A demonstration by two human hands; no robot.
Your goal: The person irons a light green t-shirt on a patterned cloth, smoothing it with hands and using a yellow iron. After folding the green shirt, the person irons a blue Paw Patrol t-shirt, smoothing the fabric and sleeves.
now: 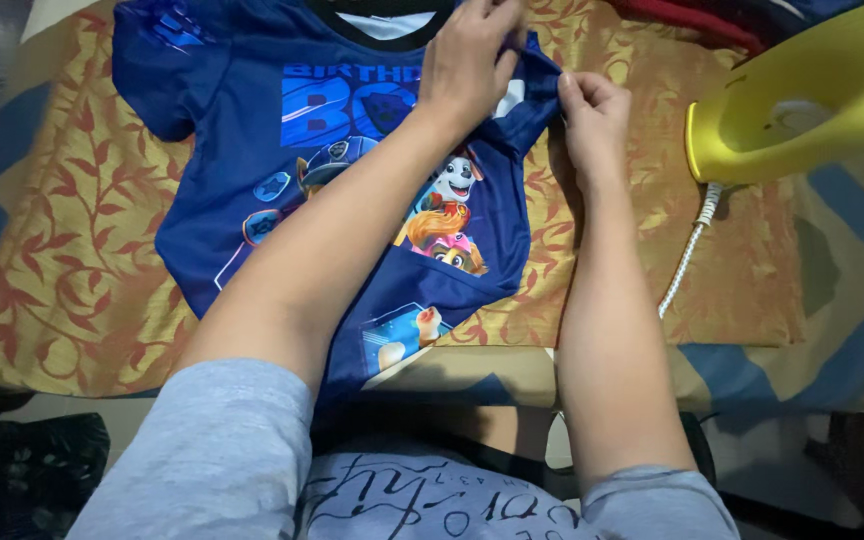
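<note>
A small blue t-shirt [252, 120] with cartoon dog prints and a black collar lies face up on a gold cloth with a red leaf pattern [72, 260]. My left hand [472, 55] reaches across the shirt and pinches the right sleeve near the shoulder. My right hand [592, 115] grips the edge of that same sleeve from the right side. Both hands hold the sleeve fabric between them. The shirt's lower hem hangs toward me over the cloth's front edge.
A yellow-green clothes iron [802, 100] rests at the right on the cloth, its white cord [687, 260] trailing down toward me. A blue and tan patterned cover [842, 340] lies under the gold cloth. Red fabric [692, 20] sits at the far top.
</note>
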